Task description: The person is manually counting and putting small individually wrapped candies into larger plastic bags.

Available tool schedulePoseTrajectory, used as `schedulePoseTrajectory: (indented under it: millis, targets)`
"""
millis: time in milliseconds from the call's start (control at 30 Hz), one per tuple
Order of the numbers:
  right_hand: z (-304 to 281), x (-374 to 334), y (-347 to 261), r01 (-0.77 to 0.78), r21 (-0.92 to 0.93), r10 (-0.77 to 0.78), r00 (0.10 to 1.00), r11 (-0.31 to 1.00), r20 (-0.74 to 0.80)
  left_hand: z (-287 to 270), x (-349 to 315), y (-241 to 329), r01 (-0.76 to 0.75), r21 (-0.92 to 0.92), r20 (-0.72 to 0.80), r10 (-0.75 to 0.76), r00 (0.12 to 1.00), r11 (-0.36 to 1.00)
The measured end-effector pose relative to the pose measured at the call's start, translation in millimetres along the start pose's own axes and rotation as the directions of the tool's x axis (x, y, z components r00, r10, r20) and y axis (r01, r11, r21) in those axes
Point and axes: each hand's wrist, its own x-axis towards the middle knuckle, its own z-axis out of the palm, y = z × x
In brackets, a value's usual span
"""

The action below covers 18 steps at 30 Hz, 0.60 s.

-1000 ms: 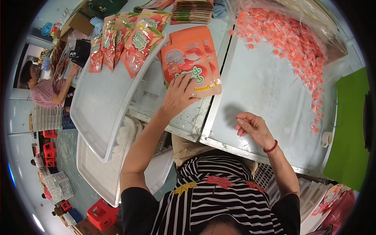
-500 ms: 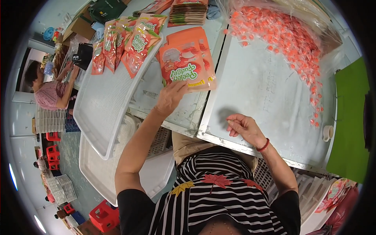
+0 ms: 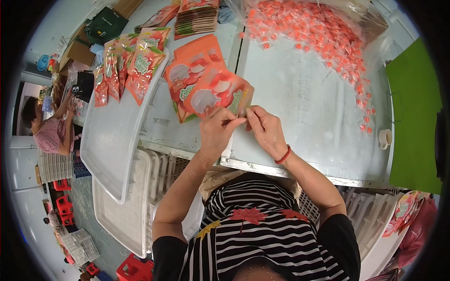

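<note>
An orange-red candy pouch (image 3: 213, 93) is raised a little off the table, tilted, its near edge pinched between my two hands. My left hand (image 3: 219, 131) has thumb and fingers closed on one part of that edge. Right beside it, my right hand (image 3: 266, 131) pinches the other part, fingertips almost touching the left ones. Beneath and behind the raised pouch lies a small pile of flat pouches (image 3: 187, 61) of the same kind. To the right, many small clear-wrapped red candies (image 3: 309, 28) spread over the table.
Filled pouches (image 3: 143, 63) lie on a white perforated tray (image 3: 110, 140) at left. Flat pouch stacks (image 3: 197, 18) stand at the back. A tape roll (image 3: 385, 138) sits near the green panel (image 3: 415, 117) at right. Another person (image 3: 51, 124) works far left.
My left hand has taken a pouch off the pile and brought it nearer and to the right. My right hand has moved up and left to pinch its edge.
</note>
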Motion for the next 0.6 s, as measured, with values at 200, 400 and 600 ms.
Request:
schedulePoseTrajectory:
  millis: [200, 400, 600]
  targets:
    - [-14, -3, 13, -0.069, 0.019, 0.069, 0.998, 0.997, -0.001, 10, 2, 11, -0.006, -0.056, 0.040, 0.008, 0.999, 0.998]
    - [-28, -7, 15, -0.096, -0.027, 0.095, 0.995, 0.995, -0.028, 6, 3, 2, -0.051, 0.179, -0.045, 0.060, 0.997, 0.983]
    - [-16, -3, 53, -0.146, -0.007, 0.144, 0.984, 0.989, -0.102, 36, 0, 23, -0.420, 0.475, 0.056, 0.450, 0.891, 0.773]
